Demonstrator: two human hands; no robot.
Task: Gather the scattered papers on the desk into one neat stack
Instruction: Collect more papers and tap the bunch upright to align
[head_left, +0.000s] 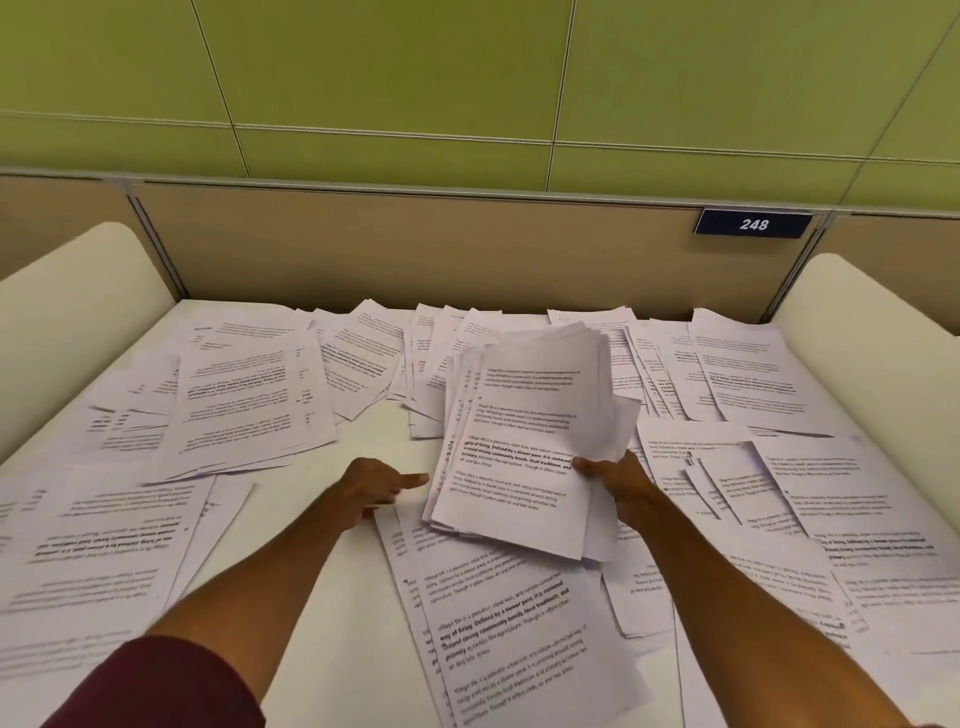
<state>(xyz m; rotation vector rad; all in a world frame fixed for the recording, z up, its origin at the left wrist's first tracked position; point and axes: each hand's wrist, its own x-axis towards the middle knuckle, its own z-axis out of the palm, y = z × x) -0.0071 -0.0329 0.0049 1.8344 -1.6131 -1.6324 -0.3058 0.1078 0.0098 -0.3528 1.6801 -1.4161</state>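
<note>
Nearest the viewer, two bare forearms reach forward over a white desk (358, 597); a dark red sleeve (171, 686) covers the left upper arm at the bottom edge. Between the arms, several printed sheets (519, 634) lie overlapping on the desk, their black text running at a slant; more loose printed pages (98, 540) lie at the near left, and others (852, 551) spread across the near right.

Further out, the left hand (376, 491) hovers low over the desk with its fingers loosely spread, the index finger pointing right toward a held bundle; it grips nothing. The right hand (615, 480) pinches a thick, uneven bundle of papers (524, 441) by its right edge, thumb on the front; the bundle is lifted clear of the desk and tilted up, its edges fanned and not squared.

Beyond the hands, scattered papers (249, 405) cover the left middle of the desk, and further overlapping pages (737, 374) run along the back to the right.

At the far edge stands a beige partition (415, 249), flanked by cream rounded side panels (78, 306); a dark blue plate reading 248 (753, 224) sits at the partition's upper right; above it rises a green panelled wall (415, 78).
</note>
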